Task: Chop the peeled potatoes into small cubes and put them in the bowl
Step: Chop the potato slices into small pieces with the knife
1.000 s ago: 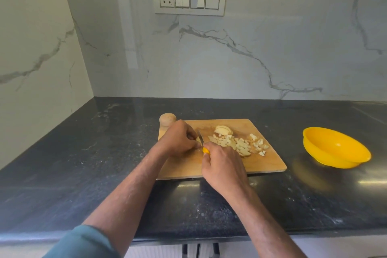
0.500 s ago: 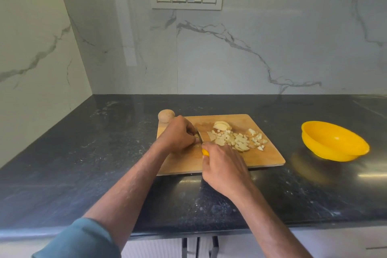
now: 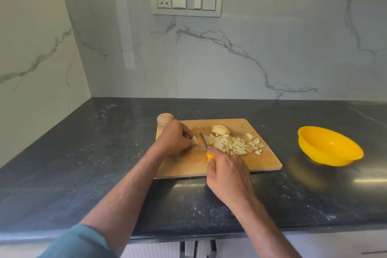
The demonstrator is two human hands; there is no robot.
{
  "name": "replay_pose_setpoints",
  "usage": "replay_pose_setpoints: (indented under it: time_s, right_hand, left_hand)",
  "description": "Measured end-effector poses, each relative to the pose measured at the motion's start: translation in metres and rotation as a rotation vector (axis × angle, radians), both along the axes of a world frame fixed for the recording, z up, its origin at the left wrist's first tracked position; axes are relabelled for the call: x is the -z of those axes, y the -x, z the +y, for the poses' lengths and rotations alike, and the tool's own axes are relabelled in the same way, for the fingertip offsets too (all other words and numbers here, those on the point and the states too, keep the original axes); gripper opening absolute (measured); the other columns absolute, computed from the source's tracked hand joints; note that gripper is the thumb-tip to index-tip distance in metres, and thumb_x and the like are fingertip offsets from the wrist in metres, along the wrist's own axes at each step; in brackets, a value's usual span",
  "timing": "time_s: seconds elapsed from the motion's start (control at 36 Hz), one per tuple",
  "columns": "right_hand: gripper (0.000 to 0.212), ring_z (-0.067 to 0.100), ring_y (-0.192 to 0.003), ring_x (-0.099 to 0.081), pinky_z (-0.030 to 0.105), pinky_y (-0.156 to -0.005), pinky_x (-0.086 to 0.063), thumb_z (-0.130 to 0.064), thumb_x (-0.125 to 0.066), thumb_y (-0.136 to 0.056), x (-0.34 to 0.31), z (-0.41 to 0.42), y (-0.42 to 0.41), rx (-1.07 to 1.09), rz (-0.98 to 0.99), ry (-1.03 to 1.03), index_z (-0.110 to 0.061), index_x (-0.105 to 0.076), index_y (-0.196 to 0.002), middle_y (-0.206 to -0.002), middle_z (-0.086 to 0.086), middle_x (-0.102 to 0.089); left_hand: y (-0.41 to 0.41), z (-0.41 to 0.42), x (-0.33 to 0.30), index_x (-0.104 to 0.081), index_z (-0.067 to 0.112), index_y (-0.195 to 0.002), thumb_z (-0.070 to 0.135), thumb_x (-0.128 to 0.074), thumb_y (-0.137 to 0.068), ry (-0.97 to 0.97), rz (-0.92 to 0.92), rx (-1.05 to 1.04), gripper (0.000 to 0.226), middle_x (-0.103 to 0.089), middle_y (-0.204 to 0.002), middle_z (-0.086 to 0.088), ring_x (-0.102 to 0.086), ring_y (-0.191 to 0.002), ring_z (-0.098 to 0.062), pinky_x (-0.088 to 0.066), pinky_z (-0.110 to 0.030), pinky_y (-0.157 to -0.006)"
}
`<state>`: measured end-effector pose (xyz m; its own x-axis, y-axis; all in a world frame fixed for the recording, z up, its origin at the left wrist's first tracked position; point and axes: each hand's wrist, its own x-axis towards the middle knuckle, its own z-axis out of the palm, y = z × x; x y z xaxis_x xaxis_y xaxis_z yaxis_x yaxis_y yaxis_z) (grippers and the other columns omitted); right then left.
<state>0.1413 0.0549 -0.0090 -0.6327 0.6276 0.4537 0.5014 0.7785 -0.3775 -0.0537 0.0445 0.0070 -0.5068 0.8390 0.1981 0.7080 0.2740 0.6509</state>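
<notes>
Pale potato cubes [image 3: 234, 145] heap beside the knife [image 3: 203, 140] the right hand [image 3: 228, 174] grips; left hand [image 3: 174, 140] pinches a piece [image 3: 194, 138].

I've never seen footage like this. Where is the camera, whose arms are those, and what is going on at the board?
There is no machine here. A person wears a wide-angle camera on the head, so you look forward and down along their own two bare arms.

On the dark countertop lies a wooden cutting board. The left hand pinches a small piece of potato against the board. The right hand grips a knife with a yellow handle; its blade points away, just right of that piece. Right of the blade sits a heap of potato cubes with a larger uncut chunk behind it. A whole potato sits at the board's far left corner. The yellow bowl on the right holds no cubes yet.
</notes>
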Motion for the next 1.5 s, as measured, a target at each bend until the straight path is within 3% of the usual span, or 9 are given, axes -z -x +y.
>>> replay_pose_setpoints:
  time_s: [0.19,0.33,0.56,0.78,0.89,0.97,1.14,1.31,1.5]
  right_hand:
    - [0.040,0.000,-0.069,-0.058,0.005,-0.064,-0.039,-0.026,-0.051,-0.101,0.001,-0.006,0.011,-0.105,0.007,-0.038,-0.021,-0.055,-0.141,-0.099,-0.009,-0.074]
    - [0.038,0.005,-0.066,-0.059,0.014,-0.063,-0.048,-0.021,-0.053,-0.099,0.001,-0.008,0.024,-0.092,-0.063,-0.096,-0.018,-0.059,-0.137,-0.088,-0.008,-0.072]
    - [0.037,0.005,-0.057,-0.057,0.012,-0.051,-0.044,-0.018,-0.053,-0.098,0.001,-0.001,0.015,0.084,-0.082,-0.020,-0.015,-0.059,-0.134,-0.080,-0.006,-0.069]
    - [0.030,0.006,-0.061,-0.062,0.018,-0.062,-0.056,-0.019,-0.054,-0.098,-0.001,0.006,0.005,0.130,-0.063,0.009,-0.018,-0.064,-0.126,-0.080,-0.006,-0.070]
    - [0.031,0.007,-0.062,-0.059,0.014,-0.059,-0.051,-0.020,-0.054,-0.098,-0.002,0.010,0.001,0.139,-0.072,0.000,-0.017,-0.063,-0.128,-0.083,-0.005,-0.071]
    - [0.027,0.010,-0.060,-0.049,0.012,-0.051,-0.031,-0.020,-0.053,-0.097,-0.004,0.013,-0.004,0.174,-0.055,-0.039,-0.016,-0.066,-0.121,-0.082,-0.002,-0.071]
    - [0.025,0.016,-0.065,-0.051,0.021,-0.058,-0.037,-0.022,-0.051,-0.097,-0.004,0.017,-0.008,0.217,-0.062,-0.037,-0.017,-0.067,-0.116,-0.083,0.001,-0.071]
    - [0.028,0.010,-0.065,-0.046,0.013,-0.053,-0.027,-0.024,-0.051,-0.098,-0.007,0.014,-0.011,0.159,-0.006,-0.015,-0.018,-0.066,-0.121,-0.088,-0.002,-0.072]
    - [0.035,0.021,-0.073,-0.069,0.031,-0.068,-0.054,-0.021,-0.058,-0.092,-0.005,0.019,-0.011,0.156,0.114,-0.014,-0.018,-0.069,-0.125,-0.084,0.001,-0.076]
  left_hand:
    - [0.017,-0.005,0.008,-0.079,0.011,-0.105,0.005,-0.068,-0.089,-0.084,-0.041,-0.100,0.020,-0.070,-0.096,0.003,-0.064,-0.090,-0.008,-0.045,-0.009,-0.069]
    - [0.017,-0.007,0.010,-0.079,0.010,-0.103,0.003,-0.064,-0.090,-0.143,-0.096,-0.161,0.022,-0.071,-0.097,0.000,-0.065,-0.092,-0.011,-0.053,-0.023,-0.082]
    - [0.018,-0.003,0.015,-0.077,0.008,-0.107,0.005,-0.066,-0.092,-0.137,-0.037,-0.108,0.019,-0.069,-0.098,0.001,-0.062,-0.090,-0.006,-0.049,-0.019,-0.080]
    - [0.018,0.000,0.017,-0.078,0.007,-0.105,0.008,-0.069,-0.092,-0.141,0.009,-0.090,0.016,-0.068,-0.095,0.003,-0.061,-0.088,-0.005,-0.045,-0.010,-0.071]
    - [0.017,0.001,0.018,-0.078,0.009,-0.104,0.008,-0.070,-0.092,-0.138,0.019,-0.081,0.015,-0.068,-0.093,0.005,-0.061,-0.087,-0.005,-0.047,-0.012,-0.072]
    - [0.019,0.001,0.019,-0.079,0.013,-0.101,0.011,-0.071,-0.089,-0.121,0.033,-0.083,0.014,-0.070,-0.094,0.002,-0.064,-0.090,-0.011,-0.054,-0.020,-0.077]
    - [0.020,0.002,0.021,-0.079,0.014,-0.100,0.011,-0.071,-0.090,-0.116,0.054,-0.079,0.013,-0.070,-0.093,0.004,-0.063,-0.087,-0.009,-0.053,-0.019,-0.076]
    - [0.011,0.011,0.017,-0.079,0.015,-0.105,0.022,-0.072,-0.094,-0.126,0.085,-0.017,0.016,-0.069,-0.093,0.010,-0.062,-0.086,-0.004,-0.055,-0.024,-0.079]
    - [0.003,0.047,0.001,-0.080,0.018,-0.104,0.023,-0.069,-0.096,-0.105,0.114,0.074,0.014,-0.074,-0.096,0.005,-0.062,-0.085,-0.005,-0.047,-0.024,-0.078]
